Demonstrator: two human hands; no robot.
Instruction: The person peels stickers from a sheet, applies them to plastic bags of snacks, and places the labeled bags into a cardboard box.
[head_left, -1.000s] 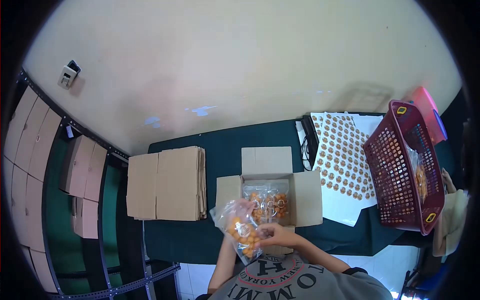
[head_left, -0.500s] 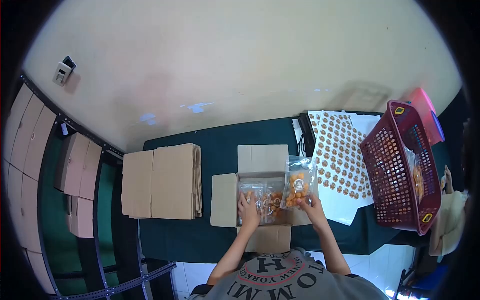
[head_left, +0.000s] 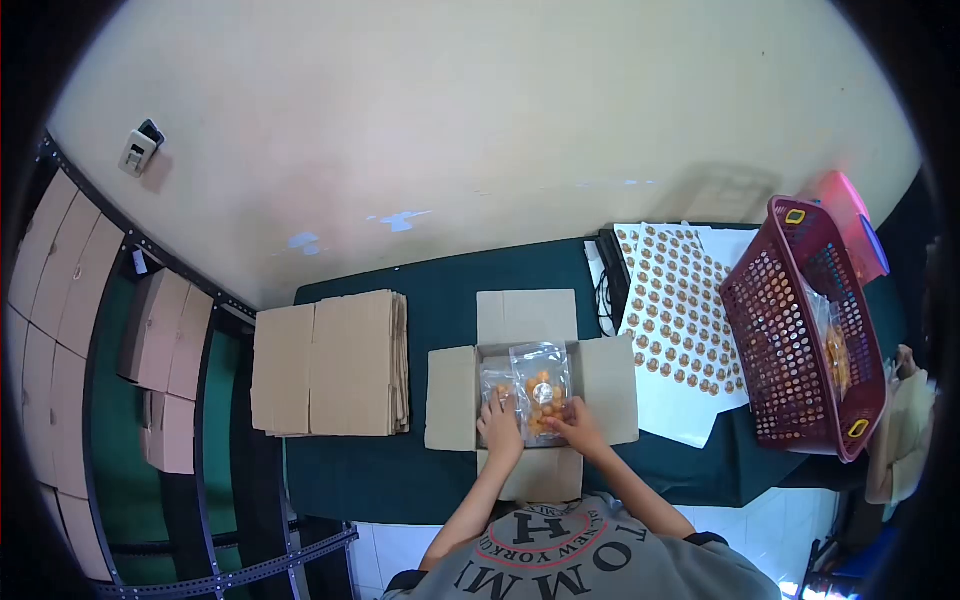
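An open cardboard box (head_left: 606,390) stands on the table with its flaps folded out. Clear bags of orange snack balls lie inside it. My right hand (head_left: 582,430) pinches the lower right corner of a clear snack bag (head_left: 541,392), which has a round label and lies over the box's right part. Inside the left part, my left hand (head_left: 499,425) rests with fingers stretched on another snack bag (head_left: 497,380), partly hidden by that hand.
Flattened cardboard boxes (head_left: 350,365) are stacked to the left. On the right are round-sticker sheets (head_left: 680,310) and a maroon basket (head_left: 780,340) with snack bags inside. A shelf rack holds closed boxes (head_left: 60,280) at far left.
My right hand has carried the snack bag leftward from above the box's right flap into the box. My left hand has stayed almost in place.
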